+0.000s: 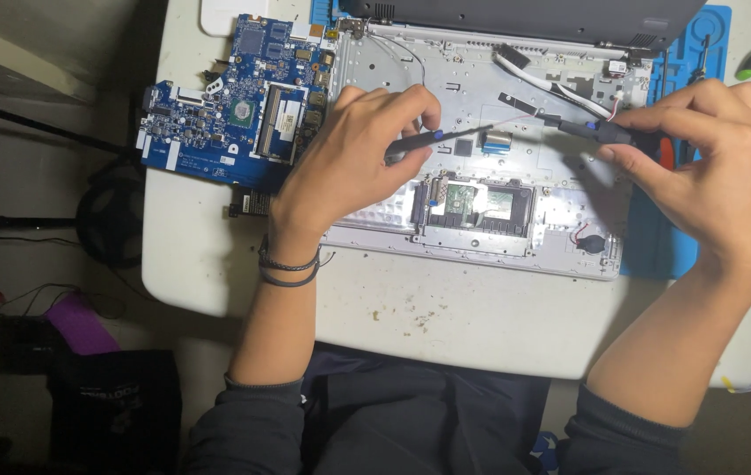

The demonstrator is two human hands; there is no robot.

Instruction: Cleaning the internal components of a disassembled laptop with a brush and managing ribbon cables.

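Both hands [349, 158] [710, 167] grip tools [419, 141] over laptop chassis [481, 237]

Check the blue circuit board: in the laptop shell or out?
Out. The blue circuit board lies on the white table, left of the opened laptop shell.

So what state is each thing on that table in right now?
Laptop base: opened up, insides bare, lying flat on the table.
Blue circuit board: taken out, lying beside the base.
Left hand: pinching a slim black tool over the base.
Right hand: pinching a second black tool.
Blue mat: flat under the base's right side.
White table: speckled with crumbs.
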